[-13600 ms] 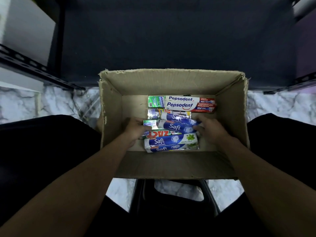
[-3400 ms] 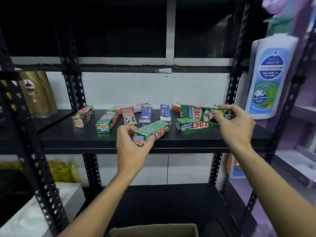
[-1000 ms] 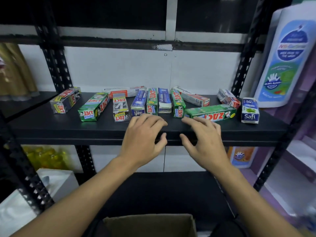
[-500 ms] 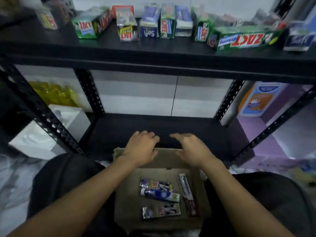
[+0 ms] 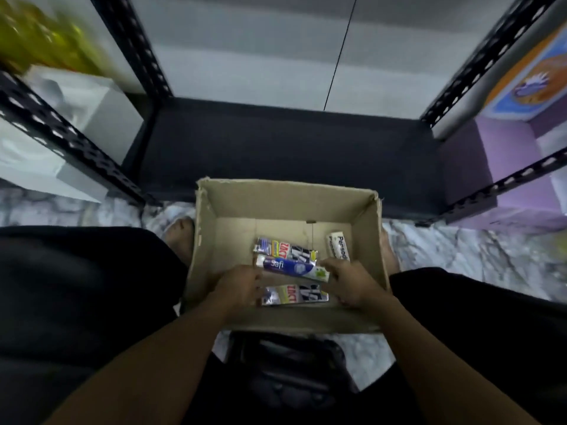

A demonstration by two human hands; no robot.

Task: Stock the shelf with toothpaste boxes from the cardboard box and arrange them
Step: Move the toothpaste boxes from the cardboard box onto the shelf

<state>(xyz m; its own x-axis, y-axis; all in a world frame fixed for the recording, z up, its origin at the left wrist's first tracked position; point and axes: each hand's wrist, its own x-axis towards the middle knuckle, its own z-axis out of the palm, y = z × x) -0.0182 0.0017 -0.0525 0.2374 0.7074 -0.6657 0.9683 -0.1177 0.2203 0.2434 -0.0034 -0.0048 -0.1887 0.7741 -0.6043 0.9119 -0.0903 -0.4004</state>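
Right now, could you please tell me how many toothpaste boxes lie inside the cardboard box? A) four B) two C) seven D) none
A: four lie on the bottom of the cardboard box: an upper Zact box, a Safi box just below it, a lower Zact box nearest the person, and a Pepsodent box by the right wall.

Single head-worn wide-angle view, facing steeply down, slightly forward; open brown cardboard box [image 5: 285, 207] close below at centre, low black metal shelf [image 5: 291, 148] just beyond, far side.
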